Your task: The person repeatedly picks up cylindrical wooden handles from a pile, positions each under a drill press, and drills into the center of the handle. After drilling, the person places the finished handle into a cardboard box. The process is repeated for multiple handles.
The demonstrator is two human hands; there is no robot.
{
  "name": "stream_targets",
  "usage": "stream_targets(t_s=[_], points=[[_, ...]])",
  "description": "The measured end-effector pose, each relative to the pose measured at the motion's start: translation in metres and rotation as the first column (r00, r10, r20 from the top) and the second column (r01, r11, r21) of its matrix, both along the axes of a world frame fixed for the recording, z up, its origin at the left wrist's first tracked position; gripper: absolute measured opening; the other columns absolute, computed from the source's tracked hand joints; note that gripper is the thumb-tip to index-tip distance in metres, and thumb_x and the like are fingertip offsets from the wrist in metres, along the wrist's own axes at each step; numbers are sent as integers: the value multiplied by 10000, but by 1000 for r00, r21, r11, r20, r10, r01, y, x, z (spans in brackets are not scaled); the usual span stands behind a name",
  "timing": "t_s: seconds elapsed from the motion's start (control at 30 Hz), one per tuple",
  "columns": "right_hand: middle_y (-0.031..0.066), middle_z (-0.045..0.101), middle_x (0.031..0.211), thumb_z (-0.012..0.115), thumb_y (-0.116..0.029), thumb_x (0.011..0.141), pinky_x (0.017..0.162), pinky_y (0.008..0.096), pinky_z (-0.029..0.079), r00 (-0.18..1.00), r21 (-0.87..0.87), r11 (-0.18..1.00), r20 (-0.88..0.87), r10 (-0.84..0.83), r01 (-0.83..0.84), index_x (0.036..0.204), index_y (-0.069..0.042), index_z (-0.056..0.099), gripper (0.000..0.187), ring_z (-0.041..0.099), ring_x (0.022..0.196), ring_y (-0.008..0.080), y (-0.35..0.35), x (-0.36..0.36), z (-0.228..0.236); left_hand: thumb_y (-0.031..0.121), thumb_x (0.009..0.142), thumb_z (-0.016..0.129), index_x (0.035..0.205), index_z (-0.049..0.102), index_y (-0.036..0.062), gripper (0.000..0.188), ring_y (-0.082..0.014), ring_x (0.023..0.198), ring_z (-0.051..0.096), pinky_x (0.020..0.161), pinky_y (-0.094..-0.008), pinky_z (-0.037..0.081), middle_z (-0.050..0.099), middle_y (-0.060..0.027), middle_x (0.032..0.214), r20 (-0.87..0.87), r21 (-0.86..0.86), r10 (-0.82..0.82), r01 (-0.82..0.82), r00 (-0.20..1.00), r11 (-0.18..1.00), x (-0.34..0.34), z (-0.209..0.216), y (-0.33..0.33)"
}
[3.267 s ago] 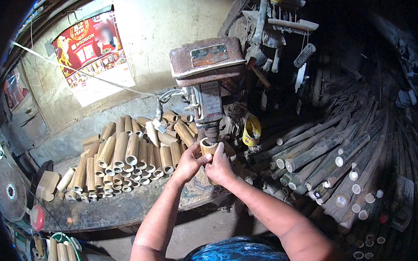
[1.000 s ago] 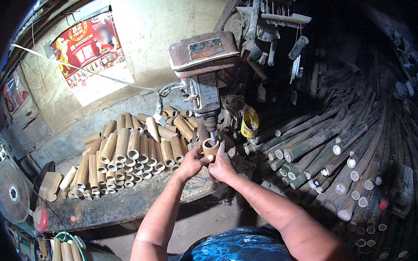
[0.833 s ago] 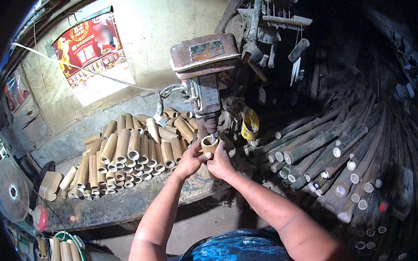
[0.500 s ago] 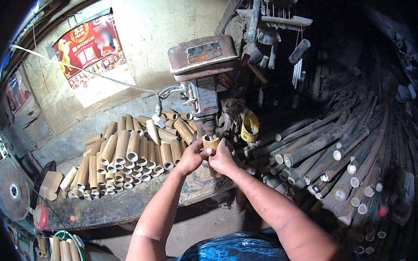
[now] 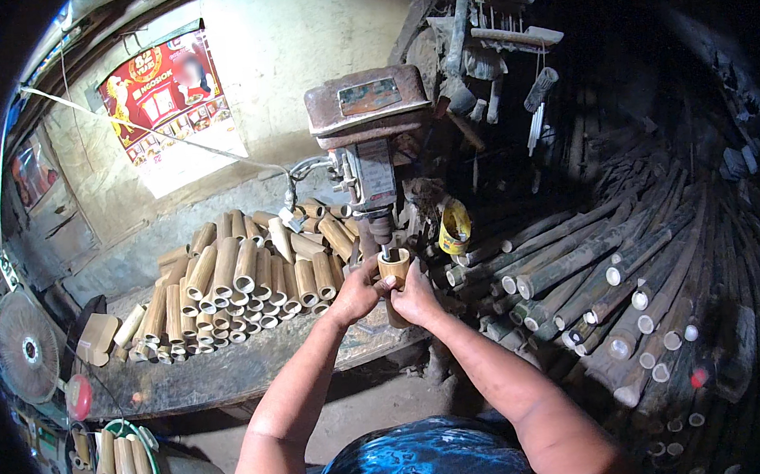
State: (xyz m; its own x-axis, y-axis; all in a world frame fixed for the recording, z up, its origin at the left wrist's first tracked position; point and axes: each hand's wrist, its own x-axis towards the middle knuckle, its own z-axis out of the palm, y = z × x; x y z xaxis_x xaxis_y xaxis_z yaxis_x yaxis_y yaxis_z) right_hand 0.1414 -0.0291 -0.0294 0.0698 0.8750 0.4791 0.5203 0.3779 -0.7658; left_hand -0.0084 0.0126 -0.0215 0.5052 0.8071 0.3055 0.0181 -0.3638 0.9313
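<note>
A short bamboo tube (image 5: 395, 268) stands upright under the drill press (image 5: 372, 167), its open end facing up. From the left my left hand (image 5: 362, 293) is closed on its side, thumb against the wall. My right hand (image 5: 417, 296) grips the opposite side. The drill chuck (image 5: 381, 228) hangs over the tube, and the bit points into its mouth; how deep it reaches I cannot tell. Below the tube my hands partly hide the press's column. Many cut bamboo tubes (image 5: 245, 264) lie stacked on the bench just left of my left hand.
Long bamboo poles (image 5: 567, 268) fill the floor at the right. A yellow container (image 5: 454, 227) hangs beside the press. At the left are a fan (image 5: 28, 348) and a green-rimmed bin (image 5: 156, 468) with more tubes. The wooden bench (image 5: 188, 384) spans the middle left.
Both hands and the bamboo tube have shifted slightly right and down. More of the bit now shows between the chuck and the tube's mouth. The view has also moved a little.
</note>
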Motion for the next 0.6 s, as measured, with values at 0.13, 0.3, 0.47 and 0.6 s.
stream_targets(t_s=[0.13, 0.3, 0.47, 0.6], points=[[333, 610, 956, 620, -94, 811, 774, 534, 502, 1000, -5, 1000, 20, 23, -23, 1240, 102, 307, 566, 609, 926, 500, -6, -4, -3, 88, 950, 630, 1416, 406, 9, 523, -191, 1191, 539, 1031, -352, 433, 580, -95, 1295, -2, -23, -11, 11, 1000, 1000, -7, -3, -2], [347, 582, 1004, 602, -98, 822, 812, 535, 494, 994, -13, 1000, 106, 4, -3, 1285, 87, 259, 605, 597, 960, 498, 1, -15, -9, 96, 949, 633, 1416, 414, 21, 521, -196, 1192, 538, 1008, -368, 455, 576, -96, 1304, 38, -95, -17, 21, 999, 995, -20, -7, 0], [346, 603, 972, 601, -99, 827, 796, 539, 501, 996, -82, 997, 85, 5, 2, 1270, 94, 261, 591, 605, 940, 513, 7, -23, -7, 112, 951, 635, 1416, 420, 21, 521, -203, 1170, 555, 998, -367, 465, 584, -113, 1298, -6, -8, 54, -54, 999, 999, -26, -5, 2], [352, 590, 972, 617, -52, 771, 794, 548, 492, 999, -37, 999, 36, 31, -30, 1253, 102, 282, 607, 595, 931, 511, 10, -25, 1, 116, 957, 625, 1418, 417, 23, 514, -202, 1147, 567, 974, -357, 478, 587, -119, 1287, 17, -5, 102, -102, 995, 995, -23, -2, 3]])
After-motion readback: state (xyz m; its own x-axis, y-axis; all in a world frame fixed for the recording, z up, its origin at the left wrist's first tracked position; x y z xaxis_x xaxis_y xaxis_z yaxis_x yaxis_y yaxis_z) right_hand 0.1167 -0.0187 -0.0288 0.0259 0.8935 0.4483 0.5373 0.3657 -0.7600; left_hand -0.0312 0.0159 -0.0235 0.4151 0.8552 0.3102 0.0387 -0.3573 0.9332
